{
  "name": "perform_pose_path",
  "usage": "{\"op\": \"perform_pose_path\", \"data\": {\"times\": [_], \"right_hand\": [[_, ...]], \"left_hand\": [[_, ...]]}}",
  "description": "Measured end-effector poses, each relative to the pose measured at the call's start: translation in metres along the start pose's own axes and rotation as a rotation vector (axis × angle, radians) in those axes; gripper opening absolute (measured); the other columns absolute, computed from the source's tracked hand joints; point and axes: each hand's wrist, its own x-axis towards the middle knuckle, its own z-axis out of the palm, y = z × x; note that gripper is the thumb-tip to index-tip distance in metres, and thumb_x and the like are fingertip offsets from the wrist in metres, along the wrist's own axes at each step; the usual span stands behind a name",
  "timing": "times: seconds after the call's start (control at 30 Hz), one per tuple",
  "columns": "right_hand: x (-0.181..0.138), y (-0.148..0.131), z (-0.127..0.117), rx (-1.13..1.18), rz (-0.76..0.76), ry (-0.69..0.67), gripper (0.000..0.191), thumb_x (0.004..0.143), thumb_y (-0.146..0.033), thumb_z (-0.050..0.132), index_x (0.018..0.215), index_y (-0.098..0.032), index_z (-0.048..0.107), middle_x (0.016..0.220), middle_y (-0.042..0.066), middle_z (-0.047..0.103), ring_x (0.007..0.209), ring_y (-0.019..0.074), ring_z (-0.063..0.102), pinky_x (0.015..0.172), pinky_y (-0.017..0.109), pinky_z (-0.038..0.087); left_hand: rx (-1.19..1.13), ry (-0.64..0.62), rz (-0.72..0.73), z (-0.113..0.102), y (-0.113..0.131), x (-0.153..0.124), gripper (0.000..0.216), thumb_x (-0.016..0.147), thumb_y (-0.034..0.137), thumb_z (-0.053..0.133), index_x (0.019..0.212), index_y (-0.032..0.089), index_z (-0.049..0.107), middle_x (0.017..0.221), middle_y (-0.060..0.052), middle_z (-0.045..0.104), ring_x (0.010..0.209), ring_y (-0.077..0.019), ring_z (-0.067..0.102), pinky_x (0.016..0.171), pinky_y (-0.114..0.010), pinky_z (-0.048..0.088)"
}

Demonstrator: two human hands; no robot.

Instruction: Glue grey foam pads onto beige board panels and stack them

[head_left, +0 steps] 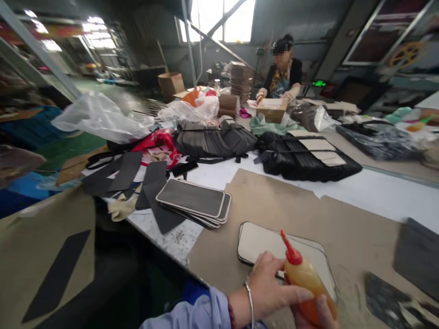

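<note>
My left hand [269, 285], with a metal bangle on its wrist, rests with bent fingers on the near edge of a beige rounded panel [260, 242]. Its thumb lies against an orange squeeze bottle [303, 274] with a red nozzle that points up and to the left. Only a few fingers of my right hand [320, 315] show at the bottom edge, wrapped round the lower part of that bottle. The panel lies flat on brown paper [291, 201] that covers the table.
A stack of dark rounded panels [194, 201] lies to the left, near loose black strips [126, 171]. Black bundles [302, 157] and plastic bags [99, 116] crowd the middle. Dark pieces [416, 256] lie at the right. A person [281, 75] works on a cardboard box at the far end.
</note>
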Motion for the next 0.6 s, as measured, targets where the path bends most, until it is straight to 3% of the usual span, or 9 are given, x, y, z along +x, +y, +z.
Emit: {"op": "perform_pose_path", "data": {"times": [0.07,0.13,0.2,0.3,0.47,0.6], "right_hand": [[-0.005,-0.006,-0.001,0.172,0.067,0.098,0.053,0.073,-0.056,0.051,0.114,-0.023,0.047,0.115,0.011,0.057,0.095,0.0289,0.06,0.073,0.044,0.053],[-0.006,-0.01,-0.002,0.196,0.071,0.196,0.05,0.066,-0.049,0.063,0.106,-0.023,0.049,0.114,0.008,0.057,0.091,0.0263,0.06,0.069,0.039,0.054],[-0.003,-0.009,-0.003,0.109,0.044,0.283,0.057,0.059,-0.048,0.07,0.105,-0.022,0.047,0.105,0.006,0.059,0.085,0.0238,0.06,0.065,0.036,0.054],[0.004,-0.004,0.003,-0.116,0.002,0.345,0.068,0.055,-0.05,0.073,0.109,-0.021,0.045,0.101,0.005,0.057,0.086,0.0229,0.058,0.07,0.036,0.052],[0.02,-0.008,0.032,-0.454,-0.199,0.31,0.064,0.06,-0.055,0.066,0.109,-0.019,0.045,0.107,0.007,0.05,0.096,0.0238,0.052,0.088,0.041,0.043],[0.034,-0.011,0.057,-0.605,-0.427,0.274,0.053,0.068,-0.052,0.061,0.105,-0.019,0.046,0.099,0.007,0.048,0.094,0.0225,0.049,0.085,0.041,0.042]], "left_hand": [[0.244,0.019,0.102,-0.01,-0.016,0.0,0.046,0.057,0.048,0.075,0.092,0.02,0.066,0.086,-0.005,0.059,0.085,-0.0209,0.053,0.079,-0.035,0.045],[0.432,0.028,0.209,-0.025,-0.04,0.002,0.038,0.067,0.041,0.071,0.096,0.018,0.064,0.086,-0.006,0.06,0.085,-0.0207,0.054,0.079,-0.036,0.046],[0.629,0.064,0.3,-0.041,-0.067,0.007,0.027,0.074,0.031,0.065,0.097,0.016,0.062,0.094,-0.009,0.061,0.091,-0.0222,0.054,0.082,-0.04,0.046],[0.835,0.06,0.385,-0.06,-0.101,0.017,0.027,0.075,0.018,0.062,0.102,0.018,0.058,0.112,-0.011,0.057,0.108,-0.0252,0.049,0.092,-0.047,0.042],[0.947,0.0,0.397,-0.07,-0.124,0.029,0.027,0.074,0.014,0.061,0.101,0.02,0.059,0.117,-0.01,0.056,0.115,-0.0245,0.047,0.094,-0.045,0.043],[0.933,-0.011,0.423,-0.071,-0.128,0.031,0.026,0.075,0.015,0.061,0.101,0.021,0.059,0.116,-0.009,0.056,0.114,-0.0234,0.048,0.092,-0.042,0.046]]}}
